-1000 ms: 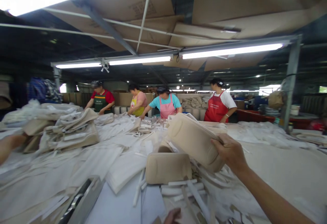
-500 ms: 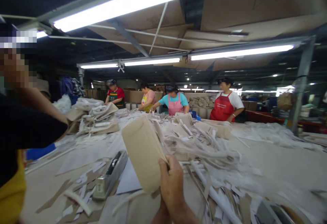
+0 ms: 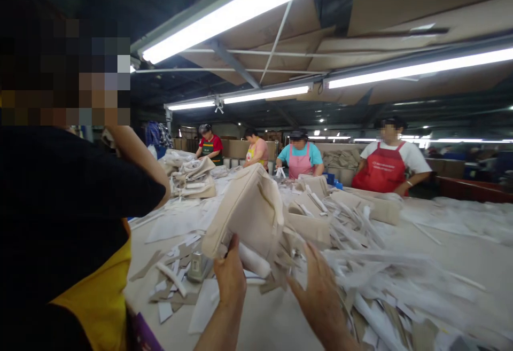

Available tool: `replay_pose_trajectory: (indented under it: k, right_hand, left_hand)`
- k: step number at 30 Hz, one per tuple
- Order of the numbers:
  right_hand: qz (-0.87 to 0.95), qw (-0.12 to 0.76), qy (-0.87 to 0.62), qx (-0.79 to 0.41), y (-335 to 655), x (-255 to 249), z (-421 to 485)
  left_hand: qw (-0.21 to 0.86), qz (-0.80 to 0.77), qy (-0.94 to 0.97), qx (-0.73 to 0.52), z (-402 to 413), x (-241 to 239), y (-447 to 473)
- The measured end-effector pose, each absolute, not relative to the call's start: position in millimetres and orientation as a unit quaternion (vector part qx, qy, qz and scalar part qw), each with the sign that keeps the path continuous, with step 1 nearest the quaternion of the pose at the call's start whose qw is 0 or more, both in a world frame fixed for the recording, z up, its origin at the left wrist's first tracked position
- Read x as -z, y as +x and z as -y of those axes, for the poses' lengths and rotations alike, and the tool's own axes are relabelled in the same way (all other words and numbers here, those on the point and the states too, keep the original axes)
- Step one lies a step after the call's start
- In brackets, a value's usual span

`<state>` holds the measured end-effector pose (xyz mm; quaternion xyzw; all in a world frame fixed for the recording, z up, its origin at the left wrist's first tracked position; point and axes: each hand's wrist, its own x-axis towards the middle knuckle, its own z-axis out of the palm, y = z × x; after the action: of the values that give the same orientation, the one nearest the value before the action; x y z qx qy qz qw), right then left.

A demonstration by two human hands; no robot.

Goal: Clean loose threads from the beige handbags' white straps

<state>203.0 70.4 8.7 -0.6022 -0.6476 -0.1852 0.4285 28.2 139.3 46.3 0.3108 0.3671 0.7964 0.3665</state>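
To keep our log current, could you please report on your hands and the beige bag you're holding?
Left hand gripping beige bag; right hand open beside it. Bag tilted, open. Scraps litter tabletop.

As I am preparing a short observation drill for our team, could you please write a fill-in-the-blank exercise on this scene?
1. The raised beige case is held by the camera wearer's ____ hand.
2. The wearer's other hand is holding ____.
3. The worker in the turquoise shirt wears a ____ apron.
4. The red apron is worn over a ____ shirt.

Missing words: left; nothing; pink; white.
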Motion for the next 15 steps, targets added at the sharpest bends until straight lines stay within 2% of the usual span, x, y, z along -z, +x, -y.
replay_pose_trajectory:
  k: [4,6,11,15]
  right_hand:
    - [0.561,0.247,-0.765,0.197,291.2,67.6,-85.9]
    - [0.537,0.192,-0.799,0.191,315.2,88.3,-91.9]
    - [0.543,0.198,-0.794,0.188,335.5,81.3,-113.1]
    - [0.613,0.232,-0.732,0.185,350.3,28.9,-131.3]
  left_hand:
    - [0.442,-0.324,0.194,-0.814,-138.6,-40.4,30.0]
    - [0.459,-0.314,0.168,-0.814,-133.7,-37.2,28.5]
    - [0.496,-0.304,0.154,-0.798,-119.3,-41.1,17.0]
    - [0.514,-0.300,0.150,-0.789,-111.1,-54.6,6.3]
